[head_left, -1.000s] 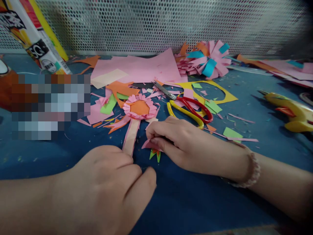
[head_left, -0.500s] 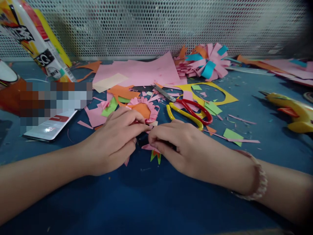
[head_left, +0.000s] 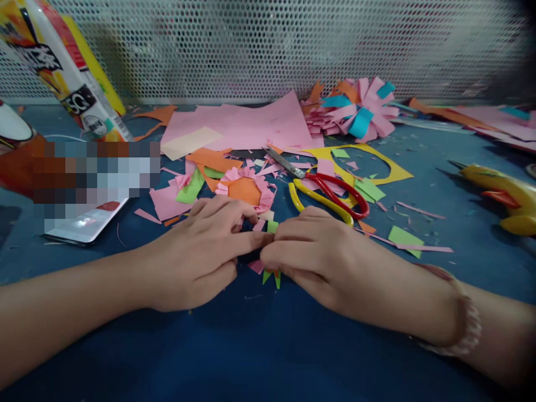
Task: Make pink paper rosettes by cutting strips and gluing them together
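Note:
My left hand point(head_left: 205, 254) rests on the table with bent fingers, one fingertip pressed against the paper at my right fingertips. My right hand point(head_left: 320, 259) pinches the same small layered paper piece. Its green strip point(head_left: 272, 226) shows above the fingers, and pointed green tips point(head_left: 277, 279) with a bit of orange stick out below. A pink paper scrap point(head_left: 255, 267) lies between the hands, partly covered. Most of the held piece is hidden by my fingers. Just beyond my left hand lies a paper flower with an orange centre point(head_left: 243, 191) and pink fringe.
Scissors point(head_left: 322, 192) with red and yellow handles lie past my right hand. A yellow hot glue gun point(head_left: 498, 190) is at the right. Pink sheets point(head_left: 247, 123), a fringed paper flower point(head_left: 360, 111) and scraps spread toward the perforated screen point(head_left: 251, 50). A phone point(head_left: 84, 226) and snack packet point(head_left: 79, 95) stand left.
Both hands have shifted slightly right and nearer, still together. The left finger now reaches to the right fingertips, and a green strip has come into view above them.

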### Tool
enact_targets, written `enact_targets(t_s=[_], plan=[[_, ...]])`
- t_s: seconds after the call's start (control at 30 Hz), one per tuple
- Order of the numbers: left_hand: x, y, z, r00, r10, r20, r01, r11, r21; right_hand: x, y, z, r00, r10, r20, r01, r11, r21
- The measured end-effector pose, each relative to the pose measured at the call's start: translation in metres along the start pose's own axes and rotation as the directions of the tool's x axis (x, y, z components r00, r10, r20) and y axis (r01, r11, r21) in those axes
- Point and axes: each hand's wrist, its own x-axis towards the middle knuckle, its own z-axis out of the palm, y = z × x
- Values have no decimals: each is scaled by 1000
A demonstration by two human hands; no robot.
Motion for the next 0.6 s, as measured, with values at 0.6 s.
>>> enact_targets(t_s=[0.6], plan=[[0,3,-1,999,-44,19,44,998,-48,3,1,1,999,45,7,-45,996,78]])
